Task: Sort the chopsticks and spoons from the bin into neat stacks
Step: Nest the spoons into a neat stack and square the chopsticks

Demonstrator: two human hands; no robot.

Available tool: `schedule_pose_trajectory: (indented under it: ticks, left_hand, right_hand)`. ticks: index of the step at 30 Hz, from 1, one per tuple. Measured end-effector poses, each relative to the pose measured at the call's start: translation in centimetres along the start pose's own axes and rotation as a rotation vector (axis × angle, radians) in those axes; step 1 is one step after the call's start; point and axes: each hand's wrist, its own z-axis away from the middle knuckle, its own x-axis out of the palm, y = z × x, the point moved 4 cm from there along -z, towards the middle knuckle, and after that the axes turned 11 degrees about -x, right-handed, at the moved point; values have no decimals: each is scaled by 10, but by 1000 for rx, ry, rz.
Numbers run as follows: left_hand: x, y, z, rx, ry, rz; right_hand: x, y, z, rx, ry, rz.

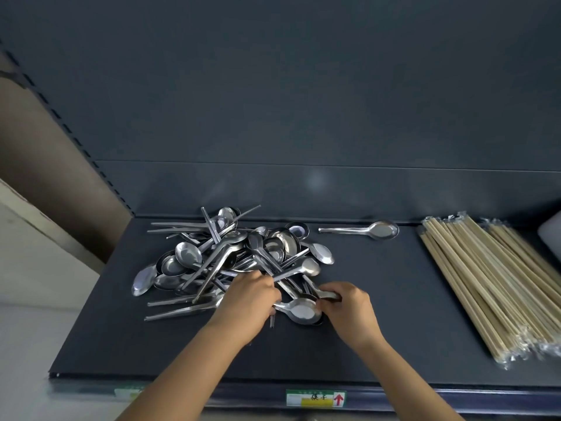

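Note:
A tangled heap of steel spoons and metal chopsticks (230, 253) lies on the dark shelf (379, 314), left of centre. At the heap's near edge, my left hand (249, 302) curls its fingers round spoon handles. My right hand (349, 308) pinches the handle of a spoon (326, 294) just above a spoon bowl (302, 309) lying between both hands. One single spoon (364, 230) lies apart at the back, bowl to the right. Wrapped wooden chopsticks (498, 287) lie in a stack on the right.
The shelf's dark back panel (303, 117) rises behind the heap. A price label with a red arrow (315, 398) sits on the shelf's front edge. A pale object (551, 235) shows at the far right edge. Bare shelf lies between the heap and the wooden chopsticks.

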Motion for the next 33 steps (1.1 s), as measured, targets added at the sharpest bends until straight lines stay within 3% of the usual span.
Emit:
schedule_pose_trajectory:
  ticks: [6,10,14,24,33]
  left_hand:
    - [0,5,-1,53,-5,-31]
    - [-2,4,-1,19,-7,105]
    - [-3,3,-1,21,-6,181]
    - [0,2,-2,56,85,56]
    - [-9,-13,2,32,203,168]
  right_hand:
    - [-26,-3,9,14,163,-109]
    - [-47,-7,15,5,240,-172]
    - [-54,-16,20,-46,249,-187]
    - [-37,-23,42,-242,131,-19]
    - [-36,-32,46,-285,305,-18]
